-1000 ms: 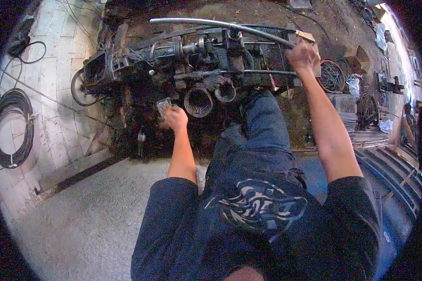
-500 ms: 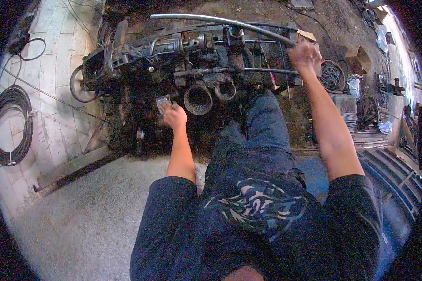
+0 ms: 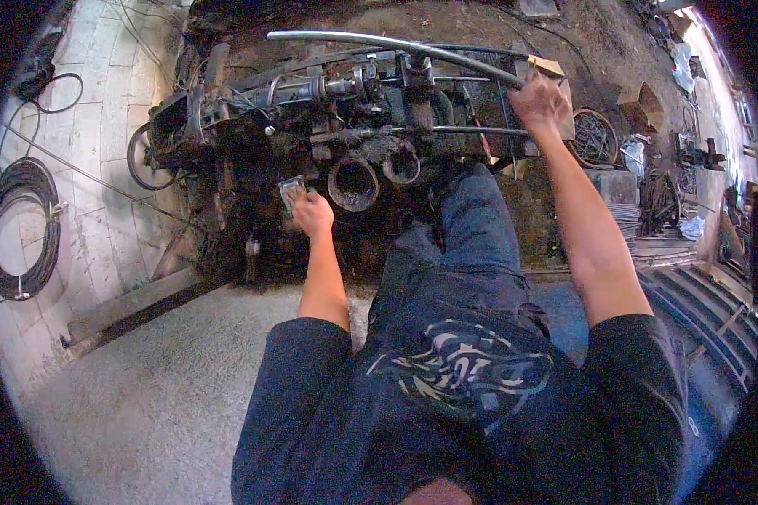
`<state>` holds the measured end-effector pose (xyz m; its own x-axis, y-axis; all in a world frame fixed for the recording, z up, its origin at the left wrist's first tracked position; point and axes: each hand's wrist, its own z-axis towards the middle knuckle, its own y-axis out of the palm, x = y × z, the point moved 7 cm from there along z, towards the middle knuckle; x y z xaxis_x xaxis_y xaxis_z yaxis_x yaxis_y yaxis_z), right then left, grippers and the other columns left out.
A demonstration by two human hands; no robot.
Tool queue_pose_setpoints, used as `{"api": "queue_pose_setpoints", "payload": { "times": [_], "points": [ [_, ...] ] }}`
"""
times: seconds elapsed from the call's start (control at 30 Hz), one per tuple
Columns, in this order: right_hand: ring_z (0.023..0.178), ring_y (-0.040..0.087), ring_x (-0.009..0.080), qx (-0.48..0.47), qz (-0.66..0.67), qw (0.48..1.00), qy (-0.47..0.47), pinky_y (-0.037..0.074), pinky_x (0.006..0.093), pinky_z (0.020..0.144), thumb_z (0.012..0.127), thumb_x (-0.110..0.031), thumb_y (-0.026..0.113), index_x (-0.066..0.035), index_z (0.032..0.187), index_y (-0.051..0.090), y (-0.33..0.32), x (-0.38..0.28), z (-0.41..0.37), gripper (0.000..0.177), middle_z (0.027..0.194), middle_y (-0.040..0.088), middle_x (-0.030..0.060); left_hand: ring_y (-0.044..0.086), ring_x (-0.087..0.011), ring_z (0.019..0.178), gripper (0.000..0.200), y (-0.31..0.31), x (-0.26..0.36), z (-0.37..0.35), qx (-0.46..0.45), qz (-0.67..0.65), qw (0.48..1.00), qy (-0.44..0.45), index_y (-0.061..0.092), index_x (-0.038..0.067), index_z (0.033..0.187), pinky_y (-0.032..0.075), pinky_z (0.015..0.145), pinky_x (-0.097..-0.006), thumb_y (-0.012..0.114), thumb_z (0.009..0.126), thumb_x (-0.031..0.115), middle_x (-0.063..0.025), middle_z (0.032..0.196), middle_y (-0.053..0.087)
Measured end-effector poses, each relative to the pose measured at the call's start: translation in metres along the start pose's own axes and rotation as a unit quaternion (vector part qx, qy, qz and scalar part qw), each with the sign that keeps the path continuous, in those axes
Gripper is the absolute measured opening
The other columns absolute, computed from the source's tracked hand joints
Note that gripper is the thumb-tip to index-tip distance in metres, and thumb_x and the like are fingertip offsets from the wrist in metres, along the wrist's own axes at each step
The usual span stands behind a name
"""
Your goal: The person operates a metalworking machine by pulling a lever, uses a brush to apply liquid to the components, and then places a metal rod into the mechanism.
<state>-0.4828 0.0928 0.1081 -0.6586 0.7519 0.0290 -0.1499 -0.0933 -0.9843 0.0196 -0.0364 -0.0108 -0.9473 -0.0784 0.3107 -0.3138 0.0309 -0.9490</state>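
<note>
My right hand (image 3: 541, 103) is closed around the right end of a long metal rod (image 3: 396, 45), which slants up to the left above a dark, greasy machine (image 3: 299, 88). In my left hand (image 3: 313, 215) is a small, flat, pale rectangular piece (image 3: 291, 190), in front of the machine; its exact kind does not show. Right of that hand sit a round metal funnel-like opening (image 3: 354, 183) and a smaller ring (image 3: 402, 167). A second, thinner rod (image 3: 480, 130) runs along the machine below the one I hold.
A coil of black cable (image 3: 46, 227) lies on the pale paving at left. At right are a round container of wire (image 3: 594, 136), an open cardboard box (image 3: 642, 108) and blue slatted metalwork (image 3: 707, 316). My leg (image 3: 478, 215) reaches against the machine.
The rod's right end and my right hand have shifted slightly left and down in view. My left hand stays nearly in place, still holding the flat piece.
</note>
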Motion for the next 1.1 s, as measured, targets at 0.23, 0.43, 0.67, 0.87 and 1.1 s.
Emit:
{"api": "queue_pose_setpoints", "payload": {
  "times": [0.23,0.43,0.67,0.87,1.1],
  "points": [
    [0.072,0.065,0.0283,0.029,0.013,0.999,-0.017,0.051,0.0395,0.063,0.062,-0.035,0.07,-0.012,0.08,0.064,0.005,0.0,0.003,0.03,0.074,0.065,0.0101,0.051,-0.0418,0.106,0.041,0.003,-0.001,-0.001,0.026,-0.014,0.999,0.02,0.057,0.0,0.115,0.041,0.09,-0.0482,0.04,0.086,0.023,-0.024,0.122,0.051],
    [0.07,0.065,0.0285,0.036,0.026,0.998,-0.039,0.051,0.0395,0.064,0.064,-0.038,0.069,-0.013,0.084,0.064,0.003,-0.001,0.002,0.033,0.076,0.066,0.0096,0.048,-0.0399,0.112,0.041,0.003,0.001,-0.001,-0.012,-0.024,1.0,-0.01,0.054,-0.004,0.116,0.039,0.095,-0.0445,0.039,0.087,0.021,-0.0222,0.122,0.052],
    [0.078,0.063,0.0344,-0.016,0.059,0.998,-0.013,0.05,0.0451,0.069,0.06,-0.033,0.074,-0.005,0.087,0.062,-0.009,-0.007,-0.002,0.04,0.082,0.065,0.0159,0.055,-0.038,0.098,0.036,-0.025,0.012,-0.012,0.052,0.017,0.994,0.093,0.056,-0.002,0.109,0.043,0.082,-0.0463,0.05,0.085,0.024,-0.0237,0.11,0.056],
    [0.081,0.063,0.0323,-0.035,0.035,0.998,0.028,0.05,0.0427,0.07,0.063,-0.038,0.073,-0.009,0.09,0.063,-0.009,-0.003,-0.002,0.042,0.086,0.066,0.0133,0.059,-0.0421,0.077,0.038,-0.019,0.002,-0.013,-0.041,0.039,0.998,-0.026,0.062,-0.003,0.09,0.046,0.069,-0.0502,0.051,0.084,0.033,-0.0231,0.083,0.063],
    [0.086,0.063,0.0309,-0.085,-0.004,0.995,0.047,0.05,0.0424,0.073,0.065,-0.039,0.069,-0.011,0.094,0.064,-0.024,-0.01,-0.007,0.041,0.089,0.065,0.0142,0.059,-0.0449,0.08,0.042,-0.013,0.0,-0.011,-0.075,0.031,0.994,-0.08,0.065,-0.002,0.084,0.046,0.073,-0.0511,0.046,0.085,0.035,-0.0272,0.08,0.062]
  ]
}}
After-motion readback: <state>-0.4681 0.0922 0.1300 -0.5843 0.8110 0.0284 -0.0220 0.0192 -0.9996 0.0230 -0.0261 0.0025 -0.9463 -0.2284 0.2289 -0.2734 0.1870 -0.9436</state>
